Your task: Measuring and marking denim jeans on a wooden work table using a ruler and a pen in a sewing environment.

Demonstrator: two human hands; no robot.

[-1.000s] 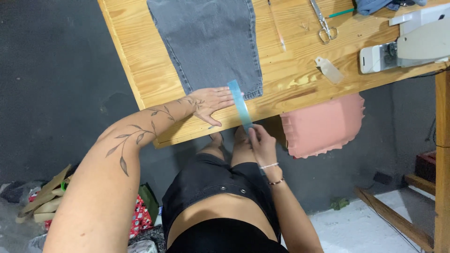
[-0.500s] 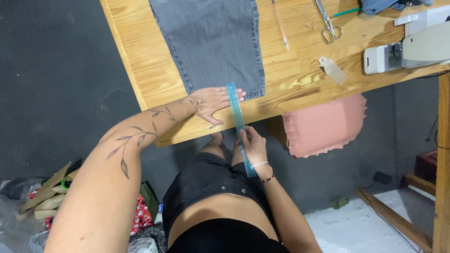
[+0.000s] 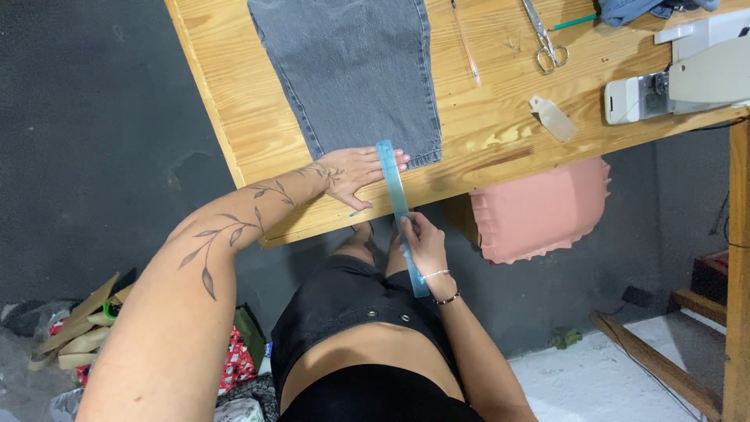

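The left hand point(image 3: 355, 176) is lying flat, fingers spread and released, on the counter point(image 3: 234, 133) near its front edge, pressing the blue ruler point(image 3: 400, 207) just below the hem of the grey denim point(image 3: 351, 70). The right hand point(image 3: 426, 242) is grasping the ruler's lower part, fingers apparently curled round it, overhanging the front edge. Scissors point(image 3: 544, 35) are lying toward the far right, beside a sewing machine point(image 3: 687, 74).

- We are losing the upper part of the grey jeans leg point(image 3: 351, 74) past the top edge.
- The right hand point(image 3: 424, 241) is covering the middle of the blue ruler point(image 3: 395, 191).
- The sewing machine point(image 3: 687, 70) is running off the right edge.
- We are seeing the scissors point(image 3: 544, 35) cut at the top.
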